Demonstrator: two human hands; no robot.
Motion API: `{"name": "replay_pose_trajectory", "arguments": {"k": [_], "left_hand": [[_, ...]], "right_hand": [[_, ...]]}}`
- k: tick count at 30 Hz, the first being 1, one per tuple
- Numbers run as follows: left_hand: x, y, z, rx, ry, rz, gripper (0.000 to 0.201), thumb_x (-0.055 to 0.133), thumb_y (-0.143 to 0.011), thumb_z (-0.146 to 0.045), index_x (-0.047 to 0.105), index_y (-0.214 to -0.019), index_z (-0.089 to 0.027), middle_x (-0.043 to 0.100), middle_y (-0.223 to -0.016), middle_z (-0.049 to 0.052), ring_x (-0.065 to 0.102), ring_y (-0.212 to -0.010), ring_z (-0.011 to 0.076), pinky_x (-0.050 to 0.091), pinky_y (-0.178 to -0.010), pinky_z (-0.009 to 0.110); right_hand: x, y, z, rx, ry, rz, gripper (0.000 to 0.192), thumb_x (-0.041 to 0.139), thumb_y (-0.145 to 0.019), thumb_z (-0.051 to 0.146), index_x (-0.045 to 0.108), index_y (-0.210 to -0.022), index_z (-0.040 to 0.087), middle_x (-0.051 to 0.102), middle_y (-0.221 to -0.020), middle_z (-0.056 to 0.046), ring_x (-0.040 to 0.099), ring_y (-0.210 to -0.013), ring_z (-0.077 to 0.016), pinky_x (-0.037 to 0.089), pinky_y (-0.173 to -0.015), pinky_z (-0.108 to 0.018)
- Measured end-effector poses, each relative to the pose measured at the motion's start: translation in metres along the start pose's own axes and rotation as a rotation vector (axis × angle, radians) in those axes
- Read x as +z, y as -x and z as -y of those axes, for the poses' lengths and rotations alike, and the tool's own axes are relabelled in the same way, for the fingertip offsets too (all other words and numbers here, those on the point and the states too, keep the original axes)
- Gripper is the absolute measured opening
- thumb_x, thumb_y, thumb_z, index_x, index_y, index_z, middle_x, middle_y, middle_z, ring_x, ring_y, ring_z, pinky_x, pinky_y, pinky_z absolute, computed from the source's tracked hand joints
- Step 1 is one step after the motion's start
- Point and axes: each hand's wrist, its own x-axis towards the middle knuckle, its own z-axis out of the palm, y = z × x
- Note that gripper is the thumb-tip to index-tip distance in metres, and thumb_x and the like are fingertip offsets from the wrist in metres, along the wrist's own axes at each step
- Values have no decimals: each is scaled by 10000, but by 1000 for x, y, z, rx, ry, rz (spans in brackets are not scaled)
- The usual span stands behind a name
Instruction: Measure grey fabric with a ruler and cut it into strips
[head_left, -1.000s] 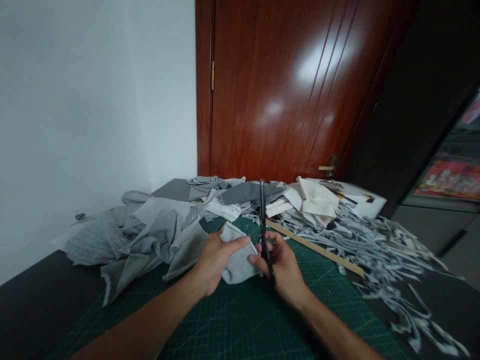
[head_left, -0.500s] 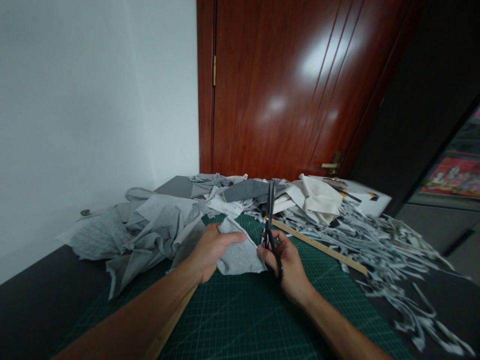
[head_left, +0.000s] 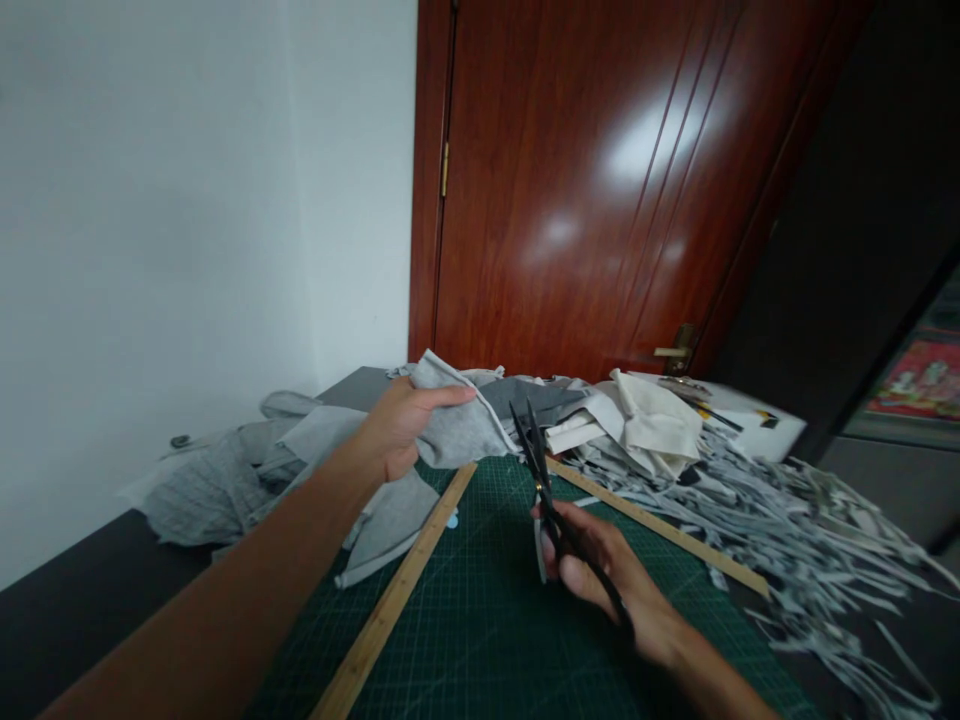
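My left hand (head_left: 397,425) pinches a piece of light grey knit fabric (head_left: 461,432) between thumb and fingers, raised above the far part of the green cutting mat (head_left: 480,600). In my right hand (head_left: 600,560) are black-handled scissors (head_left: 541,470), their blades slightly parted and pointing away from me, close to the fabric's right corner. A narrow grey strip (head_left: 540,552) hangs by the right fingers, beside the scissor handle. Below the left hand, another grey fabric piece (head_left: 394,525) lies partly under a wooden ruler (head_left: 405,590).
Crumpled grey fabric (head_left: 217,480) is heaped on the left of the dark table. A second wooden ruler (head_left: 660,525) slants across the mat's right side. Beyond it lie many cut grey strips (head_left: 780,530), cream cloth (head_left: 660,425) and a white box (head_left: 757,410). A wooden door (head_left: 570,200) stands behind.
My left hand has lifted the fabric up and away from my right hand. The scissors have moved lower, and their blades have parted. More of the left ruler shows.
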Motion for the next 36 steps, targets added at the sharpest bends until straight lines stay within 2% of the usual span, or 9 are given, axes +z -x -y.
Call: {"name": "replay_pose_trajectory", "arguments": {"k": [5, 11, 18, 27, 36], "left_hand": [[-10, -5, -13, -31, 58, -25, 217, 874, -638, -61, 771, -824, -101, 811, -823, 112, 764, -687, 230, 637, -684, 333], [-14, -8, -12, -21, 52, -31, 228, 886, -641, -62, 764, -825, -116, 809, -833, 94, 758, -694, 213, 639, -691, 321], [-8, -6, -2, 18, -14, 58, 342, 949, -597, -132, 786, -896, -88, 823, -934, 148, 770, -739, 237, 637, -695, 325], [-3, -3, 1, -2, -44, 75, 288, 962, -586, -159, 794, -818, -126, 807, -867, 96, 740, -700, 203, 633, -721, 338], [1, 3, 1, 18, -83, 79, 264, 951, -596, -146, 801, -812, -149, 799, -821, 65, 742, -704, 213, 645, -753, 394]], "right_hand": [[-4, 8, -15, -12, 30, 94, 680, 894, -755, 616, 718, -1327, 293, 646, -912, -44, 562, -785, -234, 455, -699, -353], [-4, 14, -42, -44, 48, 0, 722, 961, -710, 488, 695, -1370, 365, 705, -985, -65, 630, -852, -277, 506, -783, -430], [-2, 10, -28, -77, 106, 21, 661, 923, -742, 580, 724, -1296, 278, 626, -826, -19, 559, -724, -212, 447, -677, -354], [3, 9, -26, -107, 141, 57, 729, 809, -783, 758, 695, -1270, 228, 585, -804, -2, 517, -701, -175, 401, -645, -308], [6, 9, -22, -96, 150, 36, 668, 817, -798, 726, 710, -1216, 215, 550, -754, 19, 488, -667, -159, 375, -624, -293]]}}
